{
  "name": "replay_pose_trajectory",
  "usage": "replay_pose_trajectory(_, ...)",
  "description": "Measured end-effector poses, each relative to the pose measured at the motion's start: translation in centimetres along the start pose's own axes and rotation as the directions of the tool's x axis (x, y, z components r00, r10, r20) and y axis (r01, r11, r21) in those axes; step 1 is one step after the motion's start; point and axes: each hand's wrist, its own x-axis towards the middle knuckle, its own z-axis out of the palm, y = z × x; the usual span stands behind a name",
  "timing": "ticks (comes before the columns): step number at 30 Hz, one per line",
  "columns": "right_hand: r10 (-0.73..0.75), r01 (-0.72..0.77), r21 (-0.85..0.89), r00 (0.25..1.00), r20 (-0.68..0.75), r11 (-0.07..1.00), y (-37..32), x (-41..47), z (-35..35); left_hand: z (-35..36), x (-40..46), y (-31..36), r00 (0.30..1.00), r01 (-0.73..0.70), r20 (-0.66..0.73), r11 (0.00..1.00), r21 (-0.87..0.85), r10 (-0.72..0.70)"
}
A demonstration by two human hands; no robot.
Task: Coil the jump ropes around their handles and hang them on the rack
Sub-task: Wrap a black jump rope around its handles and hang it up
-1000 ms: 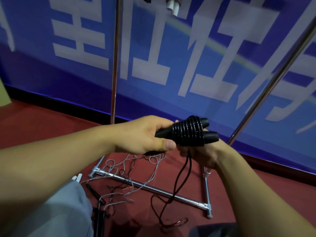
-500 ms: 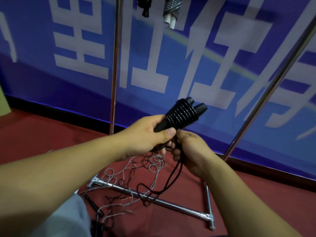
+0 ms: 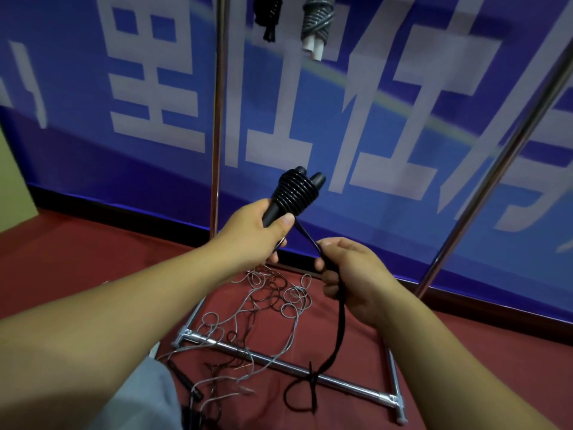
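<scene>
**Black jump rope part-coiled on its handles, held in both hands**

Largest item: a glossy blue banner (image 3: 403, 125) across the back wall, printed with big blocky white characters; these are cut off and I cannot read them. Below it lies a dull red floor (image 3: 77, 259).

A rack (image 3: 217, 119) of polished metal tubing stands before the banner, its base bars resting on the floor. Two coiled rope bundles hang at the top edge, one black (image 3: 269, 17), one grey with white handle ends (image 3: 317, 26).

A loose tangle of thin grey and dark ropes (image 3: 263, 305) lies over the base bar.

The black jump rope (image 3: 294, 193) shows smooth, ribbed coils round two rounded handles, pointing up and right. The left hand (image 3: 251, 234) grips the handles' lower end, fingers curled round it. The right hand (image 3: 353, 274) pinches the rope's free length just below the coils, fingers clamped on it; the remainder hangs to a loop on the floor.
</scene>
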Motion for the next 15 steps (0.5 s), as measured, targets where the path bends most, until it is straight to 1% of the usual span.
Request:
replay_pose_trajectory(4, -0.066, 0.067, -0.130, 0.998, 0.014, 0.989, 0.0, -0.4, -0.1, -0.3, 0.4, -0.4, 0.999, 0.013, -0.037, 0.991, 0.137, -0.008)
replay_pose_trajectory(8, -0.116, 0.120, -0.241, 0.993, 0.030, 0.963, 0.0, -0.8, 0.0, -0.2, 0.7, -0.8, 0.998, 0.028, -0.058, 0.974, 0.227, -0.016)
replay_pose_trajectory(12, -0.119, 0.129, -0.291, 0.991, 0.054, 0.948, 0.0, -1.2, 0.4, -0.4, 1.2, -1.6, 0.997, 0.030, -0.080, 0.959, 0.283, -0.007)
replay_pose_trajectory(15, -0.078, 0.089, -0.298, 0.996, 0.047, 0.951, -0.1, -1.5, 0.6, -0.4, 1.4, -2.0, 0.997, 0.023, -0.075, 0.957, 0.288, -0.001)
